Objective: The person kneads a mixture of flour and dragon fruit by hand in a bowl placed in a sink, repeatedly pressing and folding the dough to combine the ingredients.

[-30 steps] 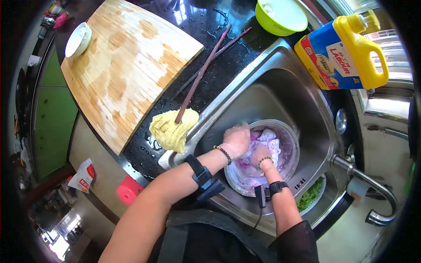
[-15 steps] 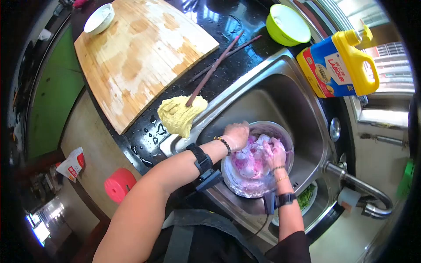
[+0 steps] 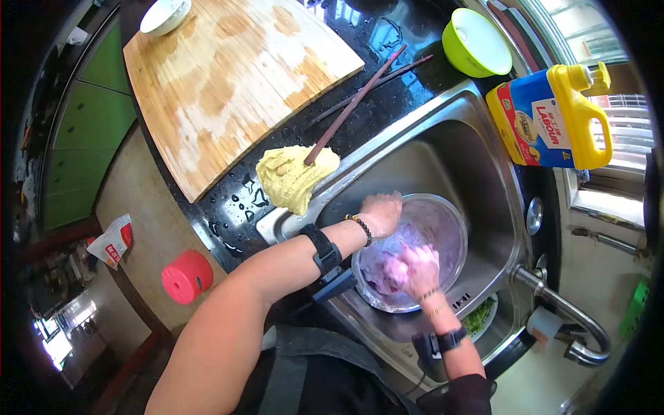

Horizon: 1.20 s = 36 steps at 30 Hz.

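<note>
Round stainless steel bowl [image 3: 443, 228] sits in the steel sink basin [image 3: 443, 159], holding a purple-pink dough mass [image 3: 384, 266] at its 7 o'clock side. Right hand [image 3: 417, 271] presses into the dough, fingers curled around it, smeared purple. Left hand [image 3: 380, 211] clamps the bowl rim at 10 o'clock, fingers closed over the edge. Yellow dough lump [image 3: 294, 178] lies on the wet black counter at 10 o'clock of the bowl, one of the two dark chopsticks [image 3: 360, 93] resting its tip on it. Wooden cutting board [image 3: 228, 83] farther at 10 o'clock, small white bowl [image 3: 164, 14] on its far corner. Green bowl [image 3: 476, 43] at 12, yellow-blue detergent jug [image 3: 553, 117] at 1, faucet [image 3: 567, 318] at 4.
</note>
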Tool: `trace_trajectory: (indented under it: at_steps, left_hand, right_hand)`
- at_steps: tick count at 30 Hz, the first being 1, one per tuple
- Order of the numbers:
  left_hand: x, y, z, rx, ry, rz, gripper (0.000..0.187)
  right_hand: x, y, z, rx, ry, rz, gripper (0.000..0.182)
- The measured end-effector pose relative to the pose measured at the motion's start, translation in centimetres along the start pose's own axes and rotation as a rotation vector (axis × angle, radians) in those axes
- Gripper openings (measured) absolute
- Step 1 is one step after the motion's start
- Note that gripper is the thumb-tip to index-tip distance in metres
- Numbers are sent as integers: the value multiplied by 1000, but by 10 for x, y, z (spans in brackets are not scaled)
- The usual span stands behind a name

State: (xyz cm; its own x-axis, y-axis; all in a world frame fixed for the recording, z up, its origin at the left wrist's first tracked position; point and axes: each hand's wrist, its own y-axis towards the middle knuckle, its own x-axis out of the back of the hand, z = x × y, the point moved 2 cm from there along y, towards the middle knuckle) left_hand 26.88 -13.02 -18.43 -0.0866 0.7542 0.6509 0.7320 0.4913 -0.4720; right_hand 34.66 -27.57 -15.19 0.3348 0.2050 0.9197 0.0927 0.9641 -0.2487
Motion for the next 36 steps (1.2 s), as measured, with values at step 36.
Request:
trace_trajectory:
  at_steps: [36]
  left_hand:
    - [-6,2,-3,43,40,-119,14]
  right_hand:
    - [-114,47,-43,-225,-281,273,43]
